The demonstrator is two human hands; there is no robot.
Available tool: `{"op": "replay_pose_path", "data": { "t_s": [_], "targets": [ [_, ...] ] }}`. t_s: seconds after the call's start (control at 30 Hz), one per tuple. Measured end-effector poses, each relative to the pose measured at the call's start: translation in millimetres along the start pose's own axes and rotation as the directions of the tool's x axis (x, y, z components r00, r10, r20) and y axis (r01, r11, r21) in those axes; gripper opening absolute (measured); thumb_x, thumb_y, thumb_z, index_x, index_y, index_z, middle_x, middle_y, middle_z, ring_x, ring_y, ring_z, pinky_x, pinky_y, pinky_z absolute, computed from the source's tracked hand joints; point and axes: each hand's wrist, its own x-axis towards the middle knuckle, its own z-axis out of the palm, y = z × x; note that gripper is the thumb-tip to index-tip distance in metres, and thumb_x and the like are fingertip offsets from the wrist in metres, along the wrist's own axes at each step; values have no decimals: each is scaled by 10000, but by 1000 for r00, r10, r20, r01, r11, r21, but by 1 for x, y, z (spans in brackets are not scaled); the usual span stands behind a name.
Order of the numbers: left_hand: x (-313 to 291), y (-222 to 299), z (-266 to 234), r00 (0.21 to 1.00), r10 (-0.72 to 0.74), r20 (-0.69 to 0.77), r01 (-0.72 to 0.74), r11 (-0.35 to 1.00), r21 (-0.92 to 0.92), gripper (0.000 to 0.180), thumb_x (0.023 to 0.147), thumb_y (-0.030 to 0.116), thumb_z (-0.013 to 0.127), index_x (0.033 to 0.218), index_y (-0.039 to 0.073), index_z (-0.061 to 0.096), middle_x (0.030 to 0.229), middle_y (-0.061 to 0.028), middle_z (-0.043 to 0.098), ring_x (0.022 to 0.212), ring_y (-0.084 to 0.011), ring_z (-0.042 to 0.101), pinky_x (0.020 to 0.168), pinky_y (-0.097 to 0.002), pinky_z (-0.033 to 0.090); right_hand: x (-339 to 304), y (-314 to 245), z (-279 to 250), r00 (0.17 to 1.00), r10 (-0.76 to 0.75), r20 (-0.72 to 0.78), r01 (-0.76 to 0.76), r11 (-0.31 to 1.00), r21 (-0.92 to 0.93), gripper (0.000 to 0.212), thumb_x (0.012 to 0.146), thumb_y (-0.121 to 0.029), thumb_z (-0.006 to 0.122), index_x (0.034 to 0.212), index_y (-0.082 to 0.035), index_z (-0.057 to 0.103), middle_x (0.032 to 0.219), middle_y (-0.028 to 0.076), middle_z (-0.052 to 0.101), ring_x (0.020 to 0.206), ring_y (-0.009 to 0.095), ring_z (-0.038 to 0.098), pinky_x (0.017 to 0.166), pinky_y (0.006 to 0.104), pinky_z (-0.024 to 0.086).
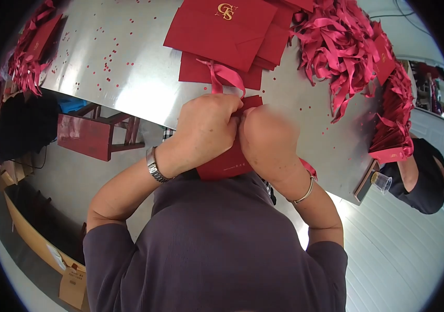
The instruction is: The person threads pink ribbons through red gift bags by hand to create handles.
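Close in front of my body is a red paper bag (224,167), its lower part showing beneath my hands. My left hand (206,122) is closed at the bag's upper part, fingertips pinched together. A pinkish-red ribbon (229,75) loops up from beside those fingers. Right against it, my right hand (269,136) is also closed, partly smeared by motion; its fingers meet the left ones over the bag. What exactly lies between the fingertips is hidden. Just beyond my hands, a stack of flat red paper bags (219,36) with a gold emblem lies on the metal table (149,73).
A heap of pinkish-red ribbons (336,41) lies at the far right, beside a row of red bags (392,122). A person in black (422,179) is at the right, near a clear plastic cup (381,182). A dark red stool (86,136) stands left. Red dots of confetti litter the table.
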Motion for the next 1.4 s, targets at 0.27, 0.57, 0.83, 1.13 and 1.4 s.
{"op": "replay_pose_path", "data": {
  "t_s": [0.27, 0.57, 0.83, 1.13, 1.4],
  "targets": [
    [-9, -5, 1, 998, -38, -46, 37, 999, -9, 170, 794, 70, 653, 952, 18, 687, 855, -152, 686, 797, -336, 664, 699, -411, 527, 7, 1, 5, 839, 483, 252, -523, 582, 623, 76, 805, -74, 650, 771, -12, 622, 702, 122, 646, 620, 305, 641, 573, 395, 513],
    [-17, -8, 10, 984, 77, -159, -77, 997, 4, 38, 802, 81, 589, 781, 52, 603, 741, -155, 639, 739, -357, 640, 620, -475, 505, -1, -14, 3, 986, 162, -25, -156, 975, 157, 104, 808, -86, 639, 760, -20, 574, 711, 147, 634, 615, 324, 624, 550, 421, 495],
    [-25, -9, 10, 994, -12, -110, 10, 1000, -23, 157, 787, 66, 672, 933, 8, 681, 836, -154, 688, 783, -336, 668, 684, -399, 528, -8, -19, 6, 997, 80, 9, -79, 997, -15, 94, 827, -98, 619, 771, -26, 597, 714, 135, 642, 631, 298, 644, 556, 407, 500],
    [-22, -21, 0, 987, -158, 36, 162, 951, -262, 165, 789, 82, 670, 936, 10, 684, 843, -159, 699, 789, -312, 683, 726, -397, 530, -8, -15, 6, 982, 188, -25, -175, 949, 263, 103, 806, -79, 662, 765, -34, 579, 689, 122, 634, 612, 288, 636, 527, 381, 504],
    [-27, -12, 0, 997, -5, -78, -6, 989, -146, 164, 820, 40, 641, 976, 4, 679, 837, -154, 696, 746, -277, 690, 688, -339, 531, -4, -20, 3, 994, 26, 105, -17, 996, -91, 112, 834, -95, 662, 855, -30, 574, 759, 130, 647, 649, 290, 648, 538, 388, 508]
  ]
}}
